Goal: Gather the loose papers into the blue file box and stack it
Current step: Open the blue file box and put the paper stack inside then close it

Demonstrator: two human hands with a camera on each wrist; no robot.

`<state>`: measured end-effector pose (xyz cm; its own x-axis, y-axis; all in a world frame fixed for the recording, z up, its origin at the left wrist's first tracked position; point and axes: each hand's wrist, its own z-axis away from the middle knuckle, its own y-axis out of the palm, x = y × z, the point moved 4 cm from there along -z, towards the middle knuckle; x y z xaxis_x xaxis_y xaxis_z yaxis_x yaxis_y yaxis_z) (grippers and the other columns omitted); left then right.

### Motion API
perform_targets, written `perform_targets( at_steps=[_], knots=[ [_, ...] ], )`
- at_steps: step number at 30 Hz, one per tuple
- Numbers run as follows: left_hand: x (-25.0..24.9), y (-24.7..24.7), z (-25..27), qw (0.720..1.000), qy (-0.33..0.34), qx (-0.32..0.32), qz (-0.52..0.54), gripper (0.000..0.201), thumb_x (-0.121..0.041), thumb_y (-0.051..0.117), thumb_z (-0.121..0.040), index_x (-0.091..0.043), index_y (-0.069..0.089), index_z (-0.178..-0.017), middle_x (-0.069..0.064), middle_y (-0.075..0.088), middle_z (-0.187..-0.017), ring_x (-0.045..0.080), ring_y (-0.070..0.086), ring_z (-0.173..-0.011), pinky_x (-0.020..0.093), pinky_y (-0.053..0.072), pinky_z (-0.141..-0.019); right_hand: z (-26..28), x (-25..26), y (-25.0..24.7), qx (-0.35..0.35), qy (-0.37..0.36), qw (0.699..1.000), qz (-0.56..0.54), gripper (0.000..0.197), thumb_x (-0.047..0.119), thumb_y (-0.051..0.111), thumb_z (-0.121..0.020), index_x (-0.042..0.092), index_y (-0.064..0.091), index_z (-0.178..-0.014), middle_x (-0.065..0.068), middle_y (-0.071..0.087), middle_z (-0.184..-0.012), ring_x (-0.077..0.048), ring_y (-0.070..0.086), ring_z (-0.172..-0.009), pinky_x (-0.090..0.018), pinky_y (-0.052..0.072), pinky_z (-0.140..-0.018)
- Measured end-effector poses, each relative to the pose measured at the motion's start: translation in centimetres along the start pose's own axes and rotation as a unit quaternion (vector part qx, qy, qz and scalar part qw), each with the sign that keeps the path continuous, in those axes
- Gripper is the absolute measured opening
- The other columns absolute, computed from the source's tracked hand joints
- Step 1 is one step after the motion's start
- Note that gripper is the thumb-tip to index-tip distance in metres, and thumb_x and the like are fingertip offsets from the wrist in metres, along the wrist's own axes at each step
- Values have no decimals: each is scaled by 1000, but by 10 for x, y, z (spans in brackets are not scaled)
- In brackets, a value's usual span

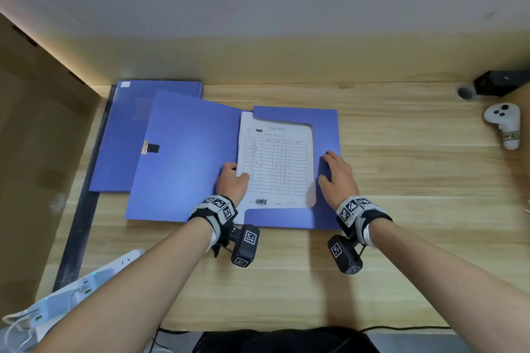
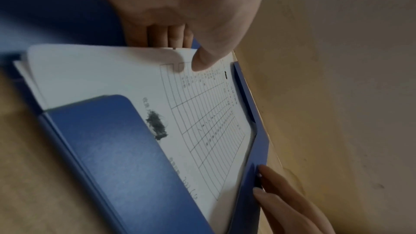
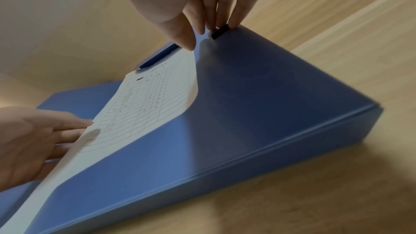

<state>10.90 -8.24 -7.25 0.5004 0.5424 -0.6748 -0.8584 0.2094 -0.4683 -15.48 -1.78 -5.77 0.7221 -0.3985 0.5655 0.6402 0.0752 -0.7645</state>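
An open blue file box (image 1: pixel 186 166) lies on the wooden desk with its lid spread to the left. A stack of printed papers (image 1: pixel 275 160) sits in its right half, tucked under the blue pocket flap (image 1: pixel 327 129). My left hand (image 1: pixel 236 173) pinches the stack's left edge, thumb (image 2: pixel 202 60) on the top sheet and fingers beneath. My right hand (image 1: pixel 332 169) rests on the flap's right side with straight fingers (image 3: pixel 202 24) beside a black clasp (image 3: pixel 219 31). The papers (image 3: pixel 153 99) curve up slightly at the left edge.
A second, closed blue file box (image 1: pixel 134 123) lies behind the open lid at back left. A white controller (image 1: pixel 504 126) and a black device (image 1: pixel 499 83) sit at far right. A white power strip (image 1: pixel 86 281) is at near left, beside a brown panel (image 1: pixel 34 123).
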Motion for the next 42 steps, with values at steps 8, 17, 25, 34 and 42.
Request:
perform_targets(
  at_steps=[8, 17, 25, 34, 42],
  knots=[
    [-25, 42, 25, 980, 25, 199, 0, 51, -6, 56, -90, -14, 37, -137, 2, 54, -128, 23, 53, -121, 43, 42, -109, 0, -5, -3, 14, -2, 999, -49, 56, 7, 48, -92, 10, 37, -147, -1, 26, -159, -21, 21, -146, -30, 19, -117],
    [-19, 54, 30, 998, -8, 61, 17, 51, -16, 57, -84, -15, 43, -133, 3, 60, -124, 23, 60, -108, 38, 49, -95, -4, -14, -14, 46, -23, 997, -59, 57, 7, 49, -92, 10, 38, -147, -2, 27, -159, -22, 22, -146, -29, 18, -116],
    [-8, 61, 56, 994, 16, 54, -95, 55, -24, 52, -86, -13, 48, -140, 6, 42, -142, 24, 49, -126, 32, 42, -100, -1, -20, -16, 91, -56, 994, -23, 61, 9, 49, -93, 10, 30, -151, -1, 19, -162, -19, 14, -149, -24, 12, -116],
    [-16, 65, 63, 989, 26, 82, -118, 52, -25, 55, -80, -16, 52, -131, 4, 42, -136, 24, 46, -127, 42, 38, -109, 1, -24, -13, 120, -81, 990, 3, 63, 9, 49, -92, 8, 27, -151, -1, 11, -164, -19, 7, -150, -27, 10, -118],
    [-18, 37, 56, 993, 53, 56, -89, 49, -14, 54, -90, -13, 51, -139, 11, 47, -144, 28, 45, -133, 35, 37, -109, 10, -10, -29, 111, -86, 987, 73, 64, 14, 51, -91, 10, 29, -151, -5, 16, -163, -22, 12, -150, -33, 14, -121]
  ],
)
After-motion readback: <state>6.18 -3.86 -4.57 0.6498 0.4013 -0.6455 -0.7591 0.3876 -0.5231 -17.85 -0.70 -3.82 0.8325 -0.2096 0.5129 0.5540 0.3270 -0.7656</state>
